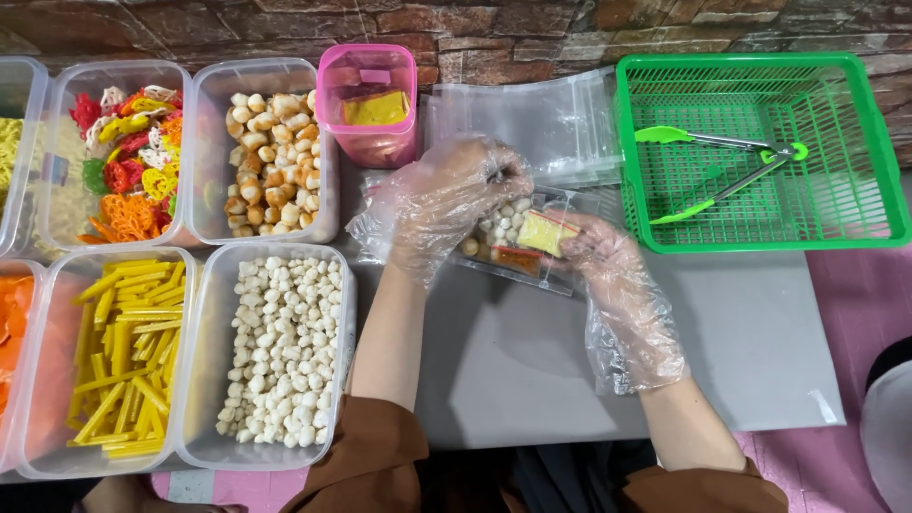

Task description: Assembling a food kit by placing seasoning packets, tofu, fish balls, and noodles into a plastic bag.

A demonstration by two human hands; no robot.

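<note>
A grey worktop (pixel 532 370) is carrying everything, and places here are told from the small clear bag (pixel 518 242) lying at its middle. The green basket (pixel 760 233) is sitting to the right of the bag, holding green-handled tongs (pixel 722 166). Left of the bag, clear tubs are standing in two rows: one with white balls (pixel 285 351), one with yellow sticks (pixel 123 356), one with tan puffs (pixel 271 161) and one with coloured crackers (pixel 128 161). A stack of empty clear bags (pixel 551 123) is lying just behind the bag, and a pink tub (pixel 368 104) is standing behind it to the left. Both hands are wearing loose plastic gloves. The left hand (pixel 456 195) is resting over the bag's top, its fingers curled together on the bag's mouth. The right hand (pixel 594 252) is gripping the bag's right end, fingers clamped on it beside a yellow packet (pixel 544 233) inside.
</note>
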